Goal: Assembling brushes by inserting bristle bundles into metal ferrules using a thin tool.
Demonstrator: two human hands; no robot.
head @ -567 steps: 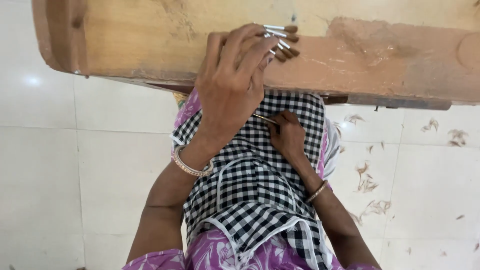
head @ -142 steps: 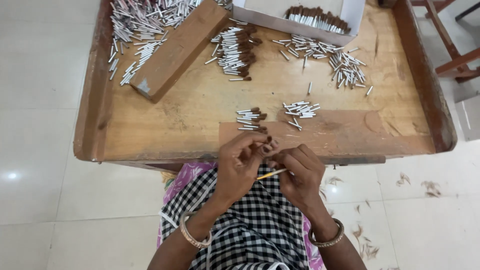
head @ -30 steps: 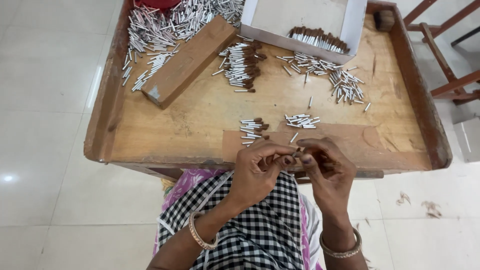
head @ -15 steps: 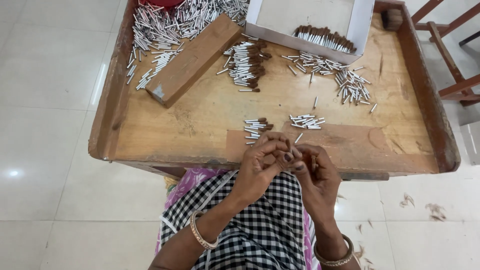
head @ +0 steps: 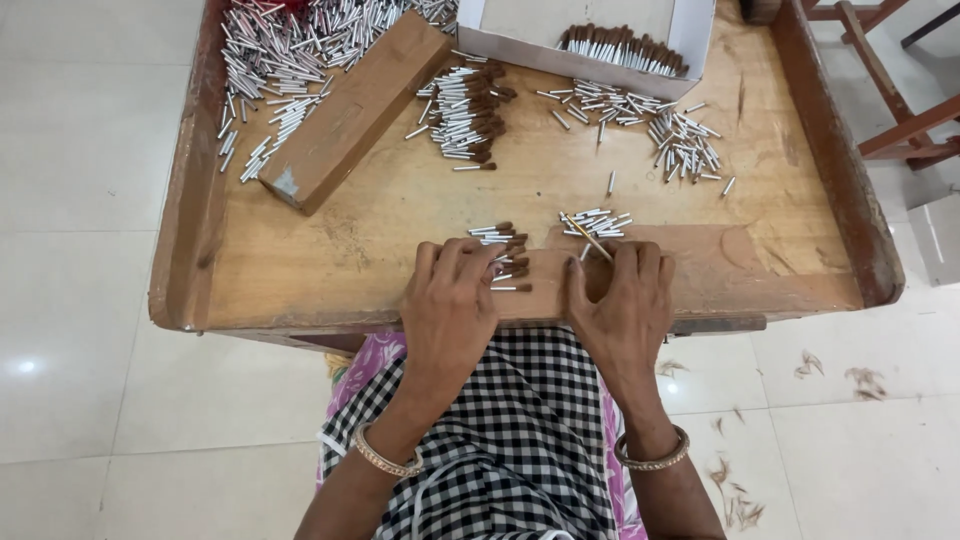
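Note:
My left hand (head: 450, 300) lies palm down on the front edge of the wooden table (head: 330, 260), fingers spread. Its fingertips touch a small pile of brown-tipped silver tubes (head: 507, 252), and one more tube lies by the thumb. Beside it rests my right hand (head: 622, 298), its fingers curled round a thin yellowish stick (head: 590, 238) that pokes out toward a little heap of plain silver tubes (head: 598, 221). Neither hand is lifted off the board.
A long wooden block (head: 350, 110) lies slantwise at the back left beside a big heap of silver tubes (head: 290, 45). A white box (head: 690, 35) at the back holds brown-tipped tubes. More tubes (head: 685, 140) are scattered. A wooden chair (head: 900, 110) stands right; brown fibres (head: 740, 490) litter the floor.
My hands were together at the table's front edge, working a tube with the stick. They have parted and moved forward to rest flat on the board.

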